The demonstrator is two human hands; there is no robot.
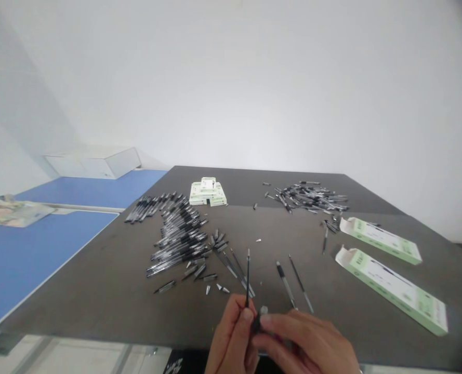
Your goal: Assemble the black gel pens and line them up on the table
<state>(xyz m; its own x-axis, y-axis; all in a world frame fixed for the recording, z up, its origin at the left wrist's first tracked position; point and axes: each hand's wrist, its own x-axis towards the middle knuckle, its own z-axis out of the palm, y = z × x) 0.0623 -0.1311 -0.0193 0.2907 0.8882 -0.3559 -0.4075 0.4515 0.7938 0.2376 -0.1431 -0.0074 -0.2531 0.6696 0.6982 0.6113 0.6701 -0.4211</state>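
Note:
Near the table's front edge, my left hand (233, 335) is closed around a thin dark pen refill (248, 278), held upright with its metal tip up. Just right of it, my right hand (311, 340) pinches a short dark pen cap (259, 318) with a greyish end, partly hidden by the fingers. Beyond my hands lie a pen (285, 283) with a dark grip and a loose refill (301, 283). More refills (234, 270) rest to the left, beside several pen caps (199, 270) and small silver cone tips (223, 288).
A large pile of clear pens (182, 228) covers the left of the dark table (109, 291). Another pile of pen parts (311, 197) lies at the back right. Two green-and-white boxes (394, 288) lie at right; small boxes (208, 192) are stacked at the back.

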